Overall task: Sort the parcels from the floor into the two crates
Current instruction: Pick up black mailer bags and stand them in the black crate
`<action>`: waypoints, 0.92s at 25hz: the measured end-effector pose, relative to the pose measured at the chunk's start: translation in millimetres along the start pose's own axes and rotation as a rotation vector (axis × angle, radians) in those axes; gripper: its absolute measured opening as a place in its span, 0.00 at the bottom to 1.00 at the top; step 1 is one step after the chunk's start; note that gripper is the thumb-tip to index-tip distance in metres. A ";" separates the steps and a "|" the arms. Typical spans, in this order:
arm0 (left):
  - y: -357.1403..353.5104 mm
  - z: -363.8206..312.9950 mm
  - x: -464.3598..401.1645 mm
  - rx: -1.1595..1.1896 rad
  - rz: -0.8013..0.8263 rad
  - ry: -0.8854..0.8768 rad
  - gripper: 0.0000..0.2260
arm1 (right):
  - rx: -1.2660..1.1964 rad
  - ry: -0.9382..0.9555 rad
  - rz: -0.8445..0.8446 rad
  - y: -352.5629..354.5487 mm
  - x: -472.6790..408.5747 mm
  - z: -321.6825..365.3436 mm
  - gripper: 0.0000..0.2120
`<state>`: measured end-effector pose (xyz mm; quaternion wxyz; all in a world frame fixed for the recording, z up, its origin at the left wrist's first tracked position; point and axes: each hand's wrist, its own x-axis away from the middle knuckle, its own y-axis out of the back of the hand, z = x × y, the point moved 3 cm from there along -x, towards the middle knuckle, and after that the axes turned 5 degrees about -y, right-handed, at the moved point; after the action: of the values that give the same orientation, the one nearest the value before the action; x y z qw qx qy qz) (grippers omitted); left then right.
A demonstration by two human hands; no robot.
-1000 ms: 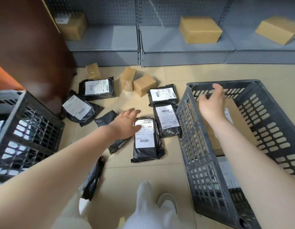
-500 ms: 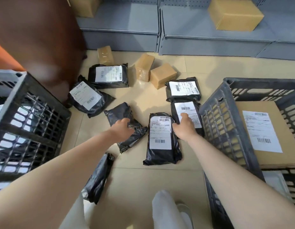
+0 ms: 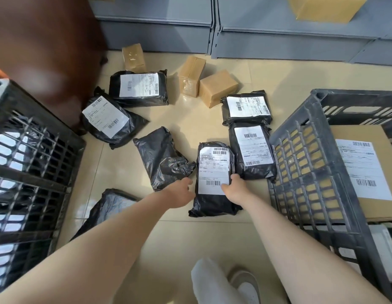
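The person is bending over a tiled floor (image 3: pixel 197 119) with both hands down at one labelled black mailer (image 3: pixel 213 178), which is lying flat just in front of the feet, between the two crates and touching neither.

The right hand (image 3: pixel 233 189) is taking that mailer at its right edge: the fingers are curling over the lower right corner of the white label, and the thumb is hidden, so whether the grip is closed underneath cannot be told. The left hand (image 3: pixel 179 191) is lying at the mailer's left edge, where it meets an unlabelled black bag (image 3: pixel 162 156). Its fingers are hidden behind the knuckles; whether it is holding the bag, touching the mailer or holding nothing cannot be told.

The right crate (image 3: pixel 300 176) is already holding a flat carton (image 3: pixel 370 172) with a label. The left crate (image 3: pixel 33 154) is showing dark bags through its lattice.

Judgement on the step in hand: the lift is best made from under both long edges, since a soft mailer taken by one corner is likely to sag and slip. The label should be facing up, so it can be read before a crate is chosen. The neighbouring labelled mailer (image 3: pixel 252 150) is lying close on the right and may be dragged along.

Many parcels are lying on the floor, so the task appears far from complete.
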<state>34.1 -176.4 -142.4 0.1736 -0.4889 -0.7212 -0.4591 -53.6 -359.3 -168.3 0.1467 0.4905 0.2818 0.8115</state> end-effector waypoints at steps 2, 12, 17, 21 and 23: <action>-12.8 -4.2 -2.1 0.192 -0.004 0.030 0.22 | -0.093 0.010 -0.006 -5.9 2.5 -1.0 0.22; -12.8 14.4 -5.6 0.734 -0.209 0.098 0.27 | -0.809 -0.146 0.163 -26.4 14.1 7.3 0.09; 15.3 -0.2 4.5 0.841 -0.269 -0.005 0.17 | -0.941 -0.073 0.180 -10.8 22.5 18.6 0.12; 63.9 -18.1 19.0 0.787 -0.182 -0.137 0.13 | -1.099 -0.049 0.261 8.0 36.1 29.7 0.11; 95.5 -26.0 30.9 0.709 -0.170 -0.217 0.11 | -1.136 0.010 0.306 20.7 45.8 46.3 0.11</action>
<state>97.2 -171.6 -60.3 0.2161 -0.3826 -0.8874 -0.1393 -33.8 -337.8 -106.5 0.2662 0.3662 -0.2704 0.8497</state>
